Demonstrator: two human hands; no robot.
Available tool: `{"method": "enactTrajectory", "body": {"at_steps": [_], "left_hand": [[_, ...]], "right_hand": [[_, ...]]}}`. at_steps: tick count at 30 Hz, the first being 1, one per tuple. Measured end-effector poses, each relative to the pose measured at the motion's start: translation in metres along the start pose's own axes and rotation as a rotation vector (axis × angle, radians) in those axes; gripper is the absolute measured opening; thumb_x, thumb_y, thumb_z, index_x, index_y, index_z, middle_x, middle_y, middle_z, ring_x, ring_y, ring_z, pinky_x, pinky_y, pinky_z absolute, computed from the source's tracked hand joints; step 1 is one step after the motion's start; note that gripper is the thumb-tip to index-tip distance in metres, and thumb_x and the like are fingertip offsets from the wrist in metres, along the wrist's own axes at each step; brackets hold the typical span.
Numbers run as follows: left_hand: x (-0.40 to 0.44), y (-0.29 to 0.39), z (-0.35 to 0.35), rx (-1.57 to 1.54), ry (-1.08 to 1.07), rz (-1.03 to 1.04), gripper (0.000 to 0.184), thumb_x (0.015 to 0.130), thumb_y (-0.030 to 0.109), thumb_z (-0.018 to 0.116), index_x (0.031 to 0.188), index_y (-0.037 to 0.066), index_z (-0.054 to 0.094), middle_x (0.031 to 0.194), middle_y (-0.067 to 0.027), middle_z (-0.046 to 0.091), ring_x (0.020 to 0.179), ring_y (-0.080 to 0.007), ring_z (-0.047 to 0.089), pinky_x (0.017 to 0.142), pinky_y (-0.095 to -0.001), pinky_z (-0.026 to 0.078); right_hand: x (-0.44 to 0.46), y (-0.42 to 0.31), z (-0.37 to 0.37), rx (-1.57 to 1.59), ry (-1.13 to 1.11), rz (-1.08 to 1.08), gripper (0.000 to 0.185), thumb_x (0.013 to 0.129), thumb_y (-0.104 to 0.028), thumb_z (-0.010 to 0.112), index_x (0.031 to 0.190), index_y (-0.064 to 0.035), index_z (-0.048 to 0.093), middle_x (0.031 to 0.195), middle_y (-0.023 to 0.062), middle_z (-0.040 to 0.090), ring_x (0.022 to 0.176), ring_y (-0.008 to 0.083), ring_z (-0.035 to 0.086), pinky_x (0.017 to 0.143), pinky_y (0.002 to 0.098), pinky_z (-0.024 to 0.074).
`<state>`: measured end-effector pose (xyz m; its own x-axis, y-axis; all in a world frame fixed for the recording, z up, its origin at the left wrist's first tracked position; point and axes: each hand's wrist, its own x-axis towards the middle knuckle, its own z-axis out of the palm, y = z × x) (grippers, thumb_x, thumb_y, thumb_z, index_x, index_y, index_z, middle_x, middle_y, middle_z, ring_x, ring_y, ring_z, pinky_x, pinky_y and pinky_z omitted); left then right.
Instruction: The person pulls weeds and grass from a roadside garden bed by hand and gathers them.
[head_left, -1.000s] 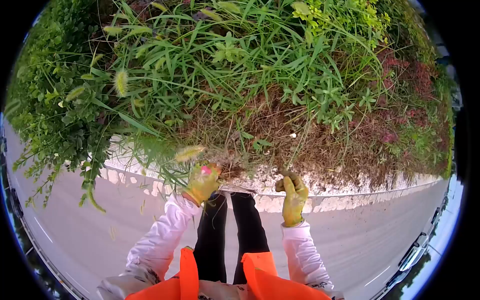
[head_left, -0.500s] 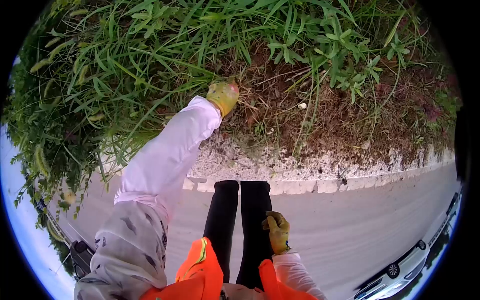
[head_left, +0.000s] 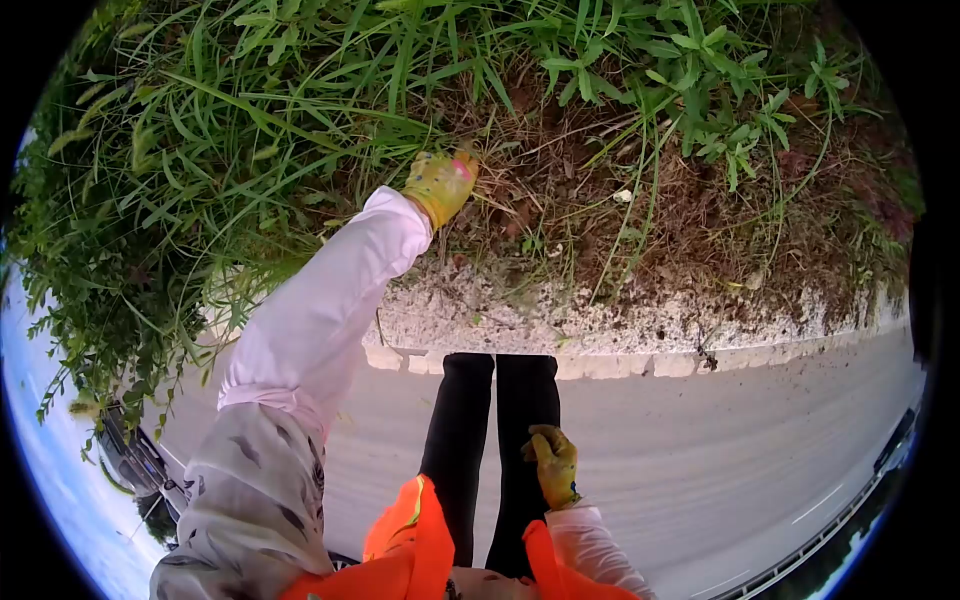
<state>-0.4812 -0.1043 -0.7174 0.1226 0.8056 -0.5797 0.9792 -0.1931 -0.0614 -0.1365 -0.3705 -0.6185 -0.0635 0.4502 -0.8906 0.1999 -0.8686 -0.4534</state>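
Observation:
My left hand, in a yellow patterned glove, reaches down to the edge of the green grass. Its fingers are curled closed at the base of some blades, and the fingertips are partly hidden among the stems. Dry stalks and brown soil lie just to its right. Beside my right thigh hangs my right hand, also in a yellow glove. Its fingers are bent inward, and nothing shows in them.
A pale stone kerb runs between the weedy bed and the grey road where my legs are. Leafy weeds grow at the upper right. A dark vehicle stands at the far left, distorted by the lens.
The view has shifted slightly, and the white car at the lower right has left the picture. My left hand has turned a little at the same grass; my right hand keeps its pose.

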Motion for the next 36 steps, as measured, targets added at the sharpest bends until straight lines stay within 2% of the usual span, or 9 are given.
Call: {"method": "enactTrajectory", "body": {"at_steps": [3, 9, 13, 16, 19, 26, 28, 31, 36], "left_hand": [[0.003, 0.005, 0.007, -0.054, -0.16, -0.102, 0.05, 0.092, 0.018, 0.033, 0.141, 0.008, 0.027, 0.116, -0.017, 0.059, 0.091, -0.0345, 0.062, 0.086, -0.0493, 0.044], [-0.016, -0.011, 0.022, -0.158, 0.071, -0.213, 0.049, 0.093, 0.026, 0.029, 0.138, 0.006, 0.031, 0.097, -0.0172, 0.065, 0.082, -0.039, 0.062, 0.081, -0.0492, 0.045], [-0.002, -0.026, 0.043, 0.041, 0.283, -0.21, 0.032, 0.087, 0.021, 0.043, 0.114, 0.005, 0.052, 0.096, -0.0162, 0.065, 0.079, -0.0375, 0.063, 0.074, -0.0476, 0.048], [0.01, -0.02, 0.016, -0.301, -0.056, -0.353, 0.026, 0.082, 0.028, 0.053, 0.088, 0.005, 0.064, 0.085, -0.019, 0.064, 0.08, -0.0362, 0.063, 0.071, -0.0455, 0.048], [0.007, 0.006, 0.025, -0.591, 0.189, -0.427, 0.034, 0.082, 0.035, 0.055, 0.076, 0.002, 0.061, 0.079, -0.0199, 0.062, 0.079, -0.0371, 0.06, 0.069, -0.0454, 0.047], [-0.131, 0.006, 0.071, -0.656, 0.197, -0.457, 0.027, 0.079, 0.033, 0.059, 0.087, 0.007, 0.059, 0.082, -0.0166, 0.061, 0.078, -0.0367, 0.059, 0.068, -0.0441, 0.046], [-0.142, -0.029, 0.081, -0.334, 0.296, -0.464, 0.021, 0.08, 0.027, 0.057, 0.09, 0.008, 0.061, 0.091, -0.0158, 0.063, 0.076, -0.0328, 0.062, 0.065, -0.0436, 0.048], [-0.107, -0.057, 0.045, -0.163, 0.177, -0.184, 0.021, 0.083, 0.021, 0.053, 0.1, 0.01, 0.059, 0.099, -0.0136, 0.062, 0.082, -0.0307, 0.062, 0.069, -0.0436, 0.048], [-0.009, -0.077, 0.031, -0.088, 0.274, -0.193, 0.03, 0.087, 0.018, 0.043, 0.108, 0.004, 0.058, 0.095, -0.0151, 0.064, 0.084, -0.0335, 0.061, 0.078, -0.0414, 0.045]], "right_hand": [[0.0, 0.003, -0.001, -0.004, 0.002, 0.0, 0.015, 0.088, -0.007, 0.05, 0.096, 0.0015, 0.061, 0.07, 0.0056, 0.062, 0.059, 0.009, 0.055, 0.055, 0.0215, 0.0455], [0.003, 0.002, 0.0, -0.005, 0.009, 0.013, 0.016, 0.088, -0.007, 0.05, 0.096, 0.0018, 0.061, 0.07, 0.0056, 0.062, 0.059, 0.0092, 0.055, 0.055, 0.0217, 0.0458], [0.005, 0.006, 0.003, 0.01, 0.007, 0.007, 0.016, 0.088, -0.007, 0.05, 0.097, 0.0014, 0.061, 0.07, 0.0057, 0.062, 0.059, 0.0093, 0.055, 0.055, 0.022, 0.0462], [0.005, 0.005, 0.006, -0.013, 0.014, 0.002, 0.016, 0.088, -0.007, 0.05, 0.097, 0.0012, 0.061, 0.07, 0.0059, 0.062, 0.058, 0.0095, 0.055, 0.056, 0.0221, 0.0463], [0.003, 0.006, 0.007, -0.01, 0.021, -0.001, 0.016, 0.088, -0.007, 0.051, 0.097, 0.0013, 0.061, 0.07, 0.006, 0.062, 0.058, 0.0098, 0.056, 0.056, 0.0222, 0.0464], [-0.01, 0.014, 0.01, -0.075, 0.005, 0.005, 0.016, 0.087, -0.007, 0.052, 0.097, 0.0007, 0.061, 0.069, 0.0058, 0.062, 0.058, 0.0096, 0.056, 0.055, 0.0223, 0.0461], [-0.015, 0.021, 0.011, -0.217, -0.012, -0.041, 0.016, 0.087, -0.007, 0.052, 0.097, 0.0, 0.062, 0.069, 0.0058, 0.062, 0.059, 0.0099, 0.057, 0.056, 0.0229, 0.0466], [-0.018, 0.045, 0.008, -0.387, 0.003, -0.167, 0.016, 0.087, -0.007, 0.051, 0.096, -0.0005, 0.062, 0.069, 0.0064, 0.063, 0.061, 0.0106, 0.059, 0.057, 0.024, 0.0476], [-0.021, 0.047, 0.022, -0.629, 0.025, -0.348, 0.015, 0.083, -0.004, 0.053, 0.094, -0.0014, 0.063, 0.071, 0.0111, 0.064, 0.062, 0.0212, 0.064, 0.058, 0.0294, 0.0495]]}}
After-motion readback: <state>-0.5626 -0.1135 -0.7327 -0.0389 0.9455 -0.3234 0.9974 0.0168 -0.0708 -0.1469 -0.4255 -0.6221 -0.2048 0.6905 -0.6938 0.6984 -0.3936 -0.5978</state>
